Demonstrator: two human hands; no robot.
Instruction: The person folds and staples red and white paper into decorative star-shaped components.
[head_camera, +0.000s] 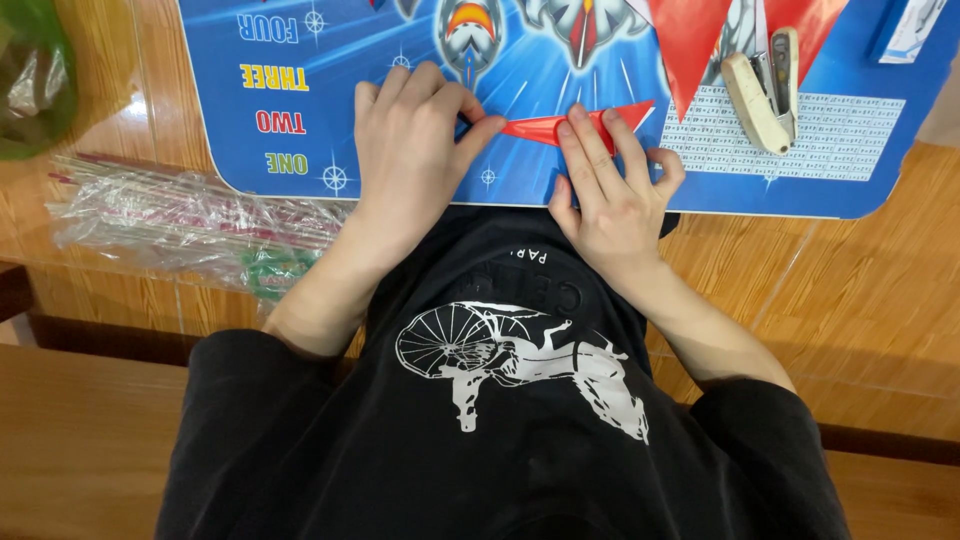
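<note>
A narrow folded piece of red paper (540, 126) lies flat on a blue printed mat (560, 180). My left hand (415, 150) presses on its left end, thumb tip touching the paper. My right hand (610, 190) presses its fingertips on the right half of the strip. Both hands lie palm down, fingers fairly flat. The paper's right tip (640, 106) pokes out past my right fingers.
A beige stapler (765, 88) rests on the mat at the upper right, next to larger red paper sheets (695, 45). A clear plastic bag of thin sticks (180, 215) lies on the wooden surface at left. A green bag (30, 80) sits at far left.
</note>
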